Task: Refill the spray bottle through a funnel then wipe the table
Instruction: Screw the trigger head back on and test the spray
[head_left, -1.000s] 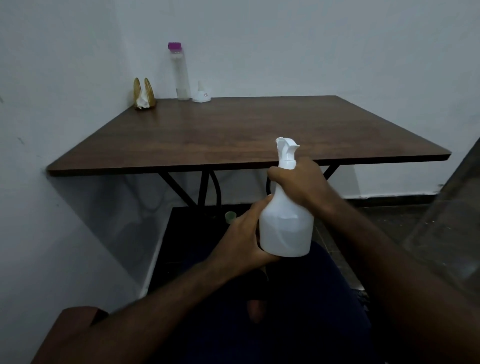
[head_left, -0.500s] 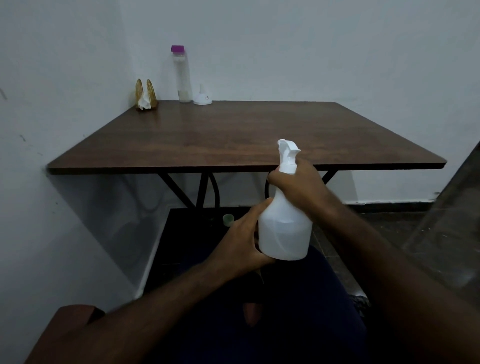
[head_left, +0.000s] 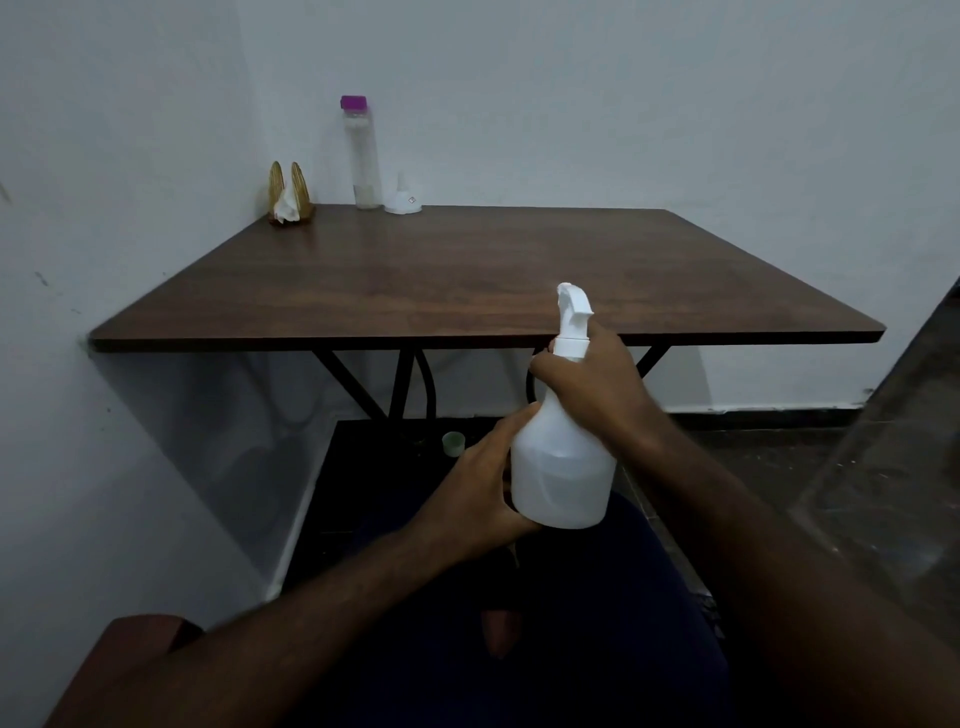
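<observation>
- Spray bottle (head_left: 561, 467): white and opaque, with its trigger head (head_left: 573, 312) fitted. It is held upright over the lap, off the table, at 5 o'clock from the tabletop's centre and just short of the near edge.
- Left hand (head_left: 480, 491): fingers curl round the bottle's lower body from its 9 o'clock side and clamp it.
- Right hand (head_left: 589, 384): closed round the neck and collar just under the trigger head, coming from 3 o'clock.
- Table (head_left: 467, 280): dark wood top on a black metal frame, set into a wall corner.
- Funnel (head_left: 402, 200): small and white, standing mouth down at the table's 12 o'clock edge, well apart from the bottle.
- Tall clear bottle (head_left: 362, 156): purple cap, just beside the funnel on its 9 o'clock side; little liquid shows in it.
- Napkin holder (head_left: 290, 195): gold, with white tissue, at the 11 o'clock corner.
- Green cap (head_left: 452, 443): on the floor under the table.
- Step in hand, judged: unscrewing the trigger head.
- Method advised: lock the body with the left hand and turn only the collar with the right. Keep the bottle upright and lift the head straight up so the dip tube clears. Then stand the bottle on the table near the funnel.
</observation>
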